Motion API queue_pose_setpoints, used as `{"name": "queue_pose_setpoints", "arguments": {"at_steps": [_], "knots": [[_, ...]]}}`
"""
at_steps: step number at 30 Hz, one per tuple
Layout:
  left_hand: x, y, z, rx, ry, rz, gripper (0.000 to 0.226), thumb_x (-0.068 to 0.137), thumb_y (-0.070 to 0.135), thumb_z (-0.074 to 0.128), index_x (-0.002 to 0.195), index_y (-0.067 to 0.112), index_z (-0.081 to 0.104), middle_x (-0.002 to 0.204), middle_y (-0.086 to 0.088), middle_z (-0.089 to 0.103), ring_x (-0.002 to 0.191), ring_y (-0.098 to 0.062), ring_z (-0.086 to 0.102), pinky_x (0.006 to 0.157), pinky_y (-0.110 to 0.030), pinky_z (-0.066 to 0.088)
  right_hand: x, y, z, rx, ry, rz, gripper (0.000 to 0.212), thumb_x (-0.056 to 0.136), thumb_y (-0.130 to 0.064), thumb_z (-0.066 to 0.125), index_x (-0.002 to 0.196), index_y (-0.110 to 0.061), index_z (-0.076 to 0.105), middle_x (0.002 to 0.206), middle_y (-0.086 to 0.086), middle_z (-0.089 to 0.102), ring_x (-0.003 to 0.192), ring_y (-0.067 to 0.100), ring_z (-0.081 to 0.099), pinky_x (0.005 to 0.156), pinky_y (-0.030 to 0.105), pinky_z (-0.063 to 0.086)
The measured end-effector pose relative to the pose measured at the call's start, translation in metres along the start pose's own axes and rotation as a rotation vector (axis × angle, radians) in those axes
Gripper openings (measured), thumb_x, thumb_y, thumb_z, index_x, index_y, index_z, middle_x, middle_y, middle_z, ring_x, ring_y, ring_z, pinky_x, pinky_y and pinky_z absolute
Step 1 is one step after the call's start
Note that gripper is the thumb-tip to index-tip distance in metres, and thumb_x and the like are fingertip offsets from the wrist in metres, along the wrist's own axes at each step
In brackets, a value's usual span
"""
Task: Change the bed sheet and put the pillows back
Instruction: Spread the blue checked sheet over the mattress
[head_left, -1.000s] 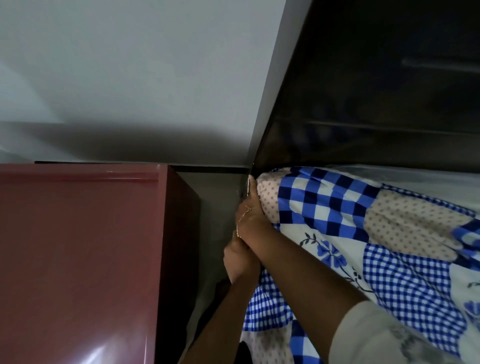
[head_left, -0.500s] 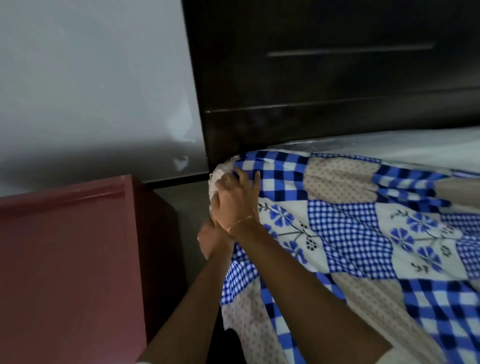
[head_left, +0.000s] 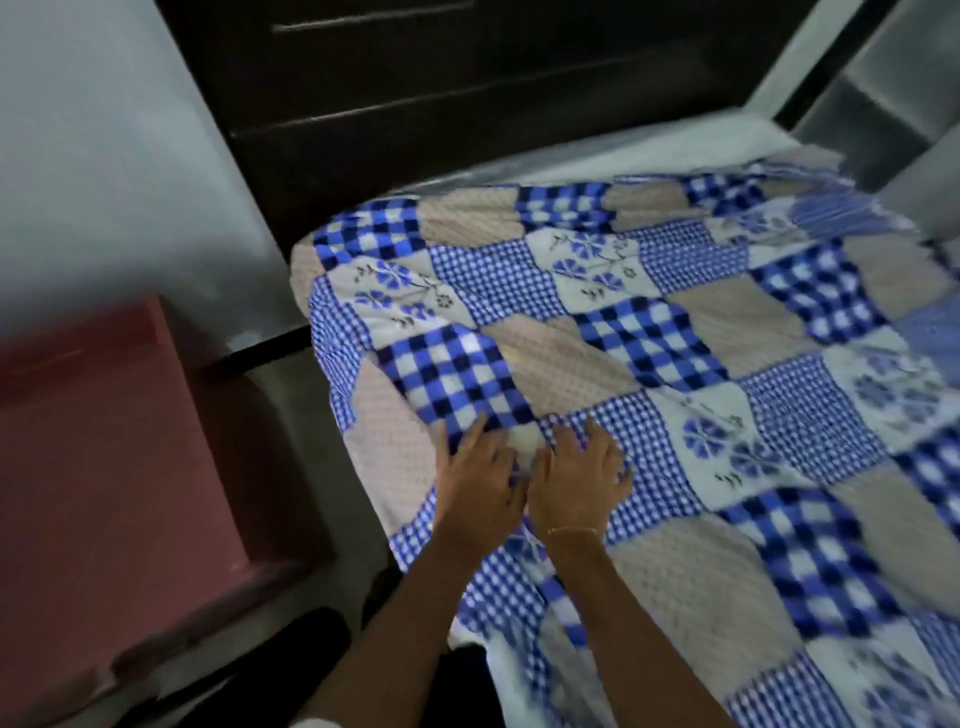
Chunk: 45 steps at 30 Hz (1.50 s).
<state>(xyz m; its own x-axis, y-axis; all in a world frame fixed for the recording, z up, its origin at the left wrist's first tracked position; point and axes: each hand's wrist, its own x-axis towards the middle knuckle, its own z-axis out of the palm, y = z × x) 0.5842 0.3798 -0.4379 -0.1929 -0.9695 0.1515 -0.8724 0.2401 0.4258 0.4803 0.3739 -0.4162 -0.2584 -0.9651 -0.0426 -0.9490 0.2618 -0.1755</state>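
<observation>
Blue-and-white patchwork covers most of the bed: the sheet (head_left: 649, 364), a grid of checked, dotted and flowered squares, lies spread over the mattress (head_left: 649, 150) and hangs down past its near-left edge. A bare strip of the mattress shows at the far side, against the dark headboard (head_left: 441, 93), and the sheet's far right corner is bunched into folds. Both hands lie flat on the sheet close to the left edge of the bed, side by side and almost touching. The left hand (head_left: 480, 483) has its fingers straight and spread, fingertips on a dark-checked square. The right hand (head_left: 576, 483) likewise rests palm down with fingers extended, on a fine-checked square, and a thin bracelet (head_left: 571, 531) circles its wrist. Neither hand grips the cloth; both simply press on it. The frame is somewhat blurred, mostly toward the right and bottom. Left of the bed, across a narrow gap of floor, stands a reddish cabinet (head_left: 104, 467), with a pale wall (head_left: 104, 156) behind it.
</observation>
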Motion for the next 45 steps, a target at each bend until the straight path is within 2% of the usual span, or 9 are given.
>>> {"name": "queue_pose_setpoints", "arguments": {"at_steps": [12,16,24,31,34,37,40,42,45], "knots": [[-0.159,0.091,0.044,0.167,-0.335,0.300,0.077,0.074,0.073,0.039,0.132,0.022,0.041,0.145,-0.009,0.040,0.134,-0.030,0.033,0.103,-0.060,0.020,-0.150,0.178,0.003,-0.098,-0.186,0.093,0.072,0.091,-0.059,0.007,0.136,-0.018,0.045,0.141,0.011,0.046,0.128,0.036,0.044,0.092,0.068,0.034],[-0.176,0.107,0.040,0.005,-0.268,0.533,0.066,0.072,0.066,0.046,0.118,0.019,0.048,0.121,-0.008,0.060,0.114,-0.025,0.048,0.090,-0.046,0.041,-0.163,0.177,-0.004,0.048,-0.064,0.159,0.056,0.083,-0.040,0.038,0.119,-0.004,0.060,0.129,0.022,0.054,0.115,0.046,0.052,0.088,0.064,0.041],[-0.205,0.164,0.043,-0.111,-0.210,0.746,0.017,0.075,0.020,0.046,0.074,0.012,0.060,0.068,-0.003,0.055,0.053,-0.017,0.050,0.041,-0.024,0.040,-0.229,0.214,-0.019,0.213,0.351,0.059,0.042,0.098,-0.036,0.030,0.085,-0.007,0.057,0.077,0.012,0.055,0.060,0.029,0.054,0.051,0.034,0.044],[-0.248,0.189,0.016,-0.054,0.052,0.414,0.017,0.074,0.021,0.042,0.068,0.010,0.053,0.064,-0.005,0.051,0.062,-0.025,0.050,0.066,-0.035,0.035,-0.333,0.278,-0.023,0.092,0.221,-0.222,0.050,0.082,-0.061,0.041,0.109,-0.020,0.050,0.107,0.008,0.052,0.094,0.025,0.050,0.076,0.036,0.038],[-0.291,0.191,0.015,-0.046,0.094,0.188,0.034,0.074,0.023,0.039,0.092,0.005,0.063,0.100,-0.013,0.061,0.100,-0.029,0.051,0.091,-0.049,0.040,-0.375,0.301,-0.014,0.011,0.088,-0.142,0.057,0.065,-0.029,0.074,0.115,-0.017,0.049,0.109,0.011,0.049,0.083,0.033,0.060,0.062,0.037,0.052],[-0.327,0.213,0.017,-0.395,0.125,-0.384,0.046,0.088,0.020,0.041,0.127,-0.004,0.046,0.135,-0.025,0.039,0.122,-0.041,0.037,0.102,-0.051,0.034,-0.407,0.319,-0.014,0.016,0.104,-0.053,0.064,0.047,0.004,0.081,0.105,-0.009,0.060,0.092,0.014,0.060,0.066,0.030,0.062,0.048,0.031,0.050],[-0.347,0.241,0.011,-1.003,0.125,-0.977,0.052,0.101,0.036,0.031,0.142,0.004,0.031,0.142,-0.019,0.037,0.129,-0.036,0.038,0.106,-0.044,0.034,-0.442,0.322,-0.026,0.054,0.262,-0.137,0.028,0.067,0.003,0.051,0.089,-0.004,0.067,0.074,0.013,0.060,0.055,0.029,0.057,0.041,0.028,0.043],[-0.363,0.254,0.005,-1.505,0.042,-1.104,0.058,0.099,0.049,0.019,0.143,0.013,0.031,0.139,-0.013,0.043,0.126,-0.031,0.044,0.100,-0.044,0.039,-0.467,0.320,-0.031,0.100,0.279,-0.237,0.029,0.071,-0.006,0.039,0.088,-0.008,0.062,0.065,0.010,0.055,0.051,0.027,0.052,0.040,0.025,0.037],[-0.387,0.263,-0.004,-1.648,-0.028,-1.234,0.058,0.099,0.050,0.023,0.142,0.013,0.034,0.140,-0.008,0.044,0.129,-0.029,0.043,0.099,-0.043,0.040,-0.502,0.316,-0.035,0.132,0.195,-0.298,0.022,0.071,-0.016,0.042,0.092,-0.018,0.047,0.064,0.003,0.054,0.051,0.021,0.053,0.039,0.023,0.036]]}}
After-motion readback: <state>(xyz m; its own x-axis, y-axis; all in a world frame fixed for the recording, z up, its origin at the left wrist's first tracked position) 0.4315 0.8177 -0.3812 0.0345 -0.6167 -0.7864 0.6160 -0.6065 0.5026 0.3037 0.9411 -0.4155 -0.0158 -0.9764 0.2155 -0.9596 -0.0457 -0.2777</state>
